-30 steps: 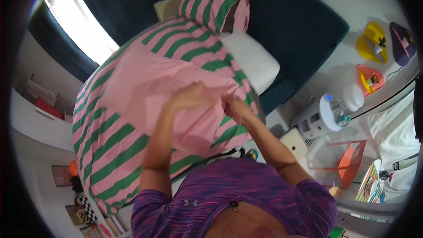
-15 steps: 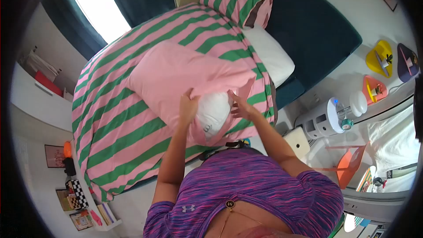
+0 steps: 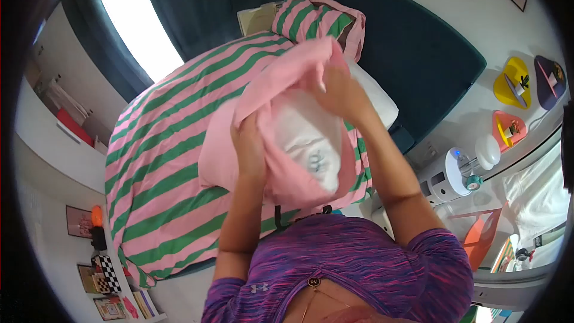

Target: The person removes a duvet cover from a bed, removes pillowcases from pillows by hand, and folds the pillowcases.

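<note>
A pink pillowcase (image 3: 263,93) is bunched up and raised over the near side of the bed, its opening facing me. Inside it shows a white pillow (image 3: 308,134) with dark printed lettering near its lower end. My left hand (image 3: 248,143) is closed on the left edge of the pillowcase opening. On the other side, my right hand (image 3: 341,93) grips the pillowcase's upper right edge, slightly blurred, with its fingers partly hidden by the cloth.
Green and pink striped bedding (image 3: 161,179) covers the bed. Against the dark headboard (image 3: 412,48) lie a striped pillow (image 3: 311,21) and a white pillow (image 3: 379,96). A white round side unit (image 3: 439,176) stands right of the bed; coloured wall shelves (image 3: 511,84) hang above it.
Both hands have lifted the pillowcase edge; my right hand moved up toward the headboard and closed on the cloth. The pillowcase has folded back, and more of the white pillow shows.
</note>
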### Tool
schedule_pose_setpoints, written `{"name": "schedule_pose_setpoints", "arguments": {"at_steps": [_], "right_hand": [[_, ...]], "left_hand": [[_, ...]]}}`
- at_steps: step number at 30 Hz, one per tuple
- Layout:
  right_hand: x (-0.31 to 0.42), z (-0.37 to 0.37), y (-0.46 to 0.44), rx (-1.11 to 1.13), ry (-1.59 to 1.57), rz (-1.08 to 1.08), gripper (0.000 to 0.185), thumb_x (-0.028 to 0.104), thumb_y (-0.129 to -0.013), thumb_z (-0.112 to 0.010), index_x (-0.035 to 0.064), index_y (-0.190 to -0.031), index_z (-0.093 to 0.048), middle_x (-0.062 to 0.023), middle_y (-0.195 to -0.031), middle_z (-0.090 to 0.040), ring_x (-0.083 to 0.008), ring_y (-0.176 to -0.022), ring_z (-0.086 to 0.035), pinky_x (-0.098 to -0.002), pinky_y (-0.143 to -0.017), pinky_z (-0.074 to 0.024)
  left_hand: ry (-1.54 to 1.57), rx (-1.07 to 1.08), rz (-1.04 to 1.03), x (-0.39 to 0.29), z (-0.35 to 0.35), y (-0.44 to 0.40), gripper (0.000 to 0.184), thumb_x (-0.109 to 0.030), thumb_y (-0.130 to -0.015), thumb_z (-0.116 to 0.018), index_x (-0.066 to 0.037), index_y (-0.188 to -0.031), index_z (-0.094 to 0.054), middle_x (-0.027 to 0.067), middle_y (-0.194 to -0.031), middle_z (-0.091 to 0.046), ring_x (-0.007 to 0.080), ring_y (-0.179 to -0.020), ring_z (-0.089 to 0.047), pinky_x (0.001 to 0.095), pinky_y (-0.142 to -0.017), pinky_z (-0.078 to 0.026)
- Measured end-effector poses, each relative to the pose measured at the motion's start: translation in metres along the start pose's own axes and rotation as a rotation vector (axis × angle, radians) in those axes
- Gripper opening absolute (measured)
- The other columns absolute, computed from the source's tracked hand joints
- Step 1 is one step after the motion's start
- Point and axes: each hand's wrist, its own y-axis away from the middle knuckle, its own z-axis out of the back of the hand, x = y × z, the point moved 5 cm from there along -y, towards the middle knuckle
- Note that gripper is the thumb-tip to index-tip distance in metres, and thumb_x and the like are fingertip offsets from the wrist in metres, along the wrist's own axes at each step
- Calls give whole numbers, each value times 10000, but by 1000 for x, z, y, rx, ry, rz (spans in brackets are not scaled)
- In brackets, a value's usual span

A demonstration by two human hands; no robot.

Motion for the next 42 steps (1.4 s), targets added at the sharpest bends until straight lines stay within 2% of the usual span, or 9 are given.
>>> {"name": "schedule_pose_setpoints", "arguments": {"at_steps": [4, 8, 12, 18, 22, 27, 34, 39, 42], "right_hand": [[-24, -74, 73, 379, -107, -363, 591, 397, -747, -576, -34, -1123, -427, -320, -1064, -489, -417, -982, -505, -416, -859, -394], [-55, -106, 77, -123, -969, -460, 548, 240, -708, -612, -20, -1135, -388, -270, -948, -563, -358, -860, -571, -393, -762, -428], [-16, -43, 30, 91, -468, -280, 411, 53, -663, -609, 43, -1056, -488, -145, -856, -594, -289, -723, -576, -340, -617, -446], [68, 41, -37, -62, -335, 573, 369, 30, -576, -606, 25, -926, -491, -124, -764, -542, -339, -693, -532, -413, -552, -421], [79, 70, -42, -64, -161, 810, 367, 17, -568, -609, 47, -917, -499, -94, -724, -516, -283, -656, -543, -367, -517, -426], [75, 116, -41, -230, 42, 907, 197, 83, -663, -541, 82, -853, -489, -55, -668, -483, -220, -627, -557, -321, -480, -442], [61, 55, -47, -166, 176, 1239, 200, 101, -659, -532, 69, -856, -510, -28, -658, -461, -163, -591, -525, -274, -472, -434], [91, 88, -67, -196, 449, 1234, 177, 139, -687, -534, 97, -859, -525, -19, -763, -526, -156, -720, -555, -277, -562, -464], [91, 111, -84, -204, 88, 998, 240, 149, -703, -536, 97, -935, -562, -32, -811, -532, -169, -790, -537, -312, -668, -455]], "left_hand": [[78, 26, -33, 36, 12, -2, 258, -100, -847, -476, 38, -1059, -526, 69, -1023, -553, 123, -900, -516, 229, -765, -399], [-335, 230, -81, 47, -10, -10, 362, -108, -812, -518, 45, -1133, -449, 127, -1036, -558, 207, -932, -540, 276, -798, -412], [-909, 249, -846, 1, -71, -32, 663, -233, -737, -619, -77, -1273, -260, 222, -1174, -408, 352, -992, -507, 369, -816, -422], [-1661, 156, -693, -112, -112, -108, 240, -154, -800, -472, -54, -1001, -558, 193, -878, -601, 365, -855, -570, 450, -754, -441], [-1443, -227, -709, -155, -41, -144, 202, -167, -787, -472, -20, -860, -589, 203, -840, -602, 359, -785, -589, 426, -706, -461], [-1526, 133, -366, -15, 120, -163, 220, -194, -784, -473, -15, -905, -516, 190, -802, -591, 325, -718, -584, 387, -596, -454], [-732, -77, -527, -25, 72, -93, 398, -131, -732, -516, -14, -1112, -498, 222, -1038, -515, 362, -936, -497, 390, -827, -401], [-1270, 421, -1242, -115, -54, -39, 291, -236, -787, -527, -40, -1000, -559, 161, -955, -538, 324, -914, -505, 372, -833, -391], [-1155, 294, -829, -108, -41, -94, 231, -227, -815, -493, -33, -911, -576, 155, -846, -567, 329, -873, -520, 387, -793, -394]]}}
